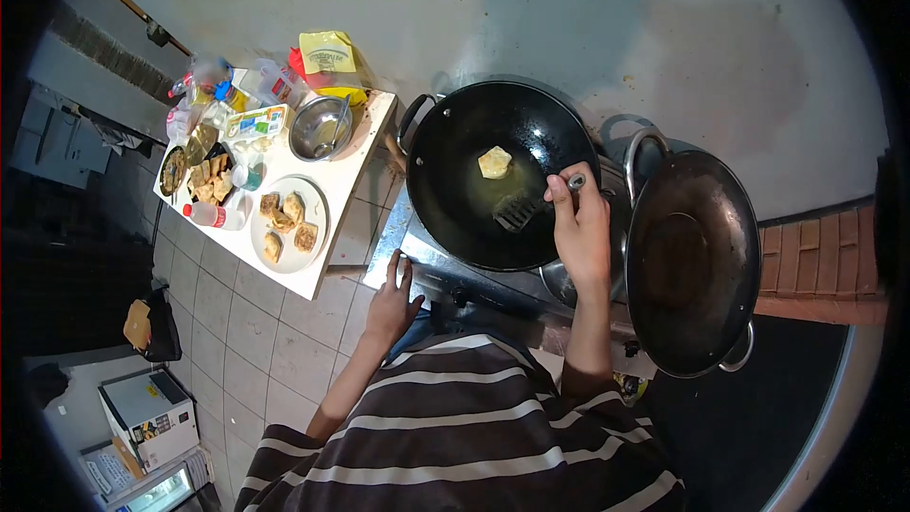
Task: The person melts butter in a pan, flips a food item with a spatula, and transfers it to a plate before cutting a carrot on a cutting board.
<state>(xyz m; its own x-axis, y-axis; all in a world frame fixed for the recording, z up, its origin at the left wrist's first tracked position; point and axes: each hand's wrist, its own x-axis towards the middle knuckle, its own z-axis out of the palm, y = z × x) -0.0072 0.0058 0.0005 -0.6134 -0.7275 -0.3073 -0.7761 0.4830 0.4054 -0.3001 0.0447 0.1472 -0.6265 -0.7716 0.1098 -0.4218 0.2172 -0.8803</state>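
The right hand (580,218) is closed around the handle of a slotted turner (517,212), its blade low in the black wok (445,213). The pale food piece (494,163) lies near the wok's middle, just beside the blade. To lift the piece cleanly, the blade should lie flat on the metal and slide in slowly — a steep angle could tear it or splash oil. The left hand (391,294) holds nothing, fingers spread, by the left edge of the stove (417,242); whether it touches is unclear.

A second wok (695,265) at the stove's right end limits that forearm's swing. On the table (355,166), a plate (290,262) of browned pieces lies by the near corner, a steel bowl (308,135) by the far right corner.
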